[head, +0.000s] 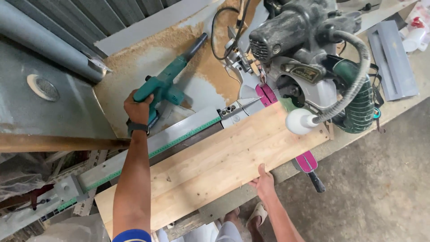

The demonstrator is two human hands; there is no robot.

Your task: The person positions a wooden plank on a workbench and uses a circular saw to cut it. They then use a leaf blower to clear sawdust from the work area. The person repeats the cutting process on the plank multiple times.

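Right hand (264, 180) fingers press the wooden board's (215, 163) near edge; left hand (138, 107) fingers clamp the green blower (166, 83).

Left hand (138, 107) reaches far forward, fingers curled shut; right hand (264, 181) sits near, palm down, fingers spread.

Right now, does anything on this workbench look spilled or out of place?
Yes. A thick heap of tan sawdust lies spilled over the grey bench behind the mitre saw. The left hand holds a green handheld blower pointed toward it.
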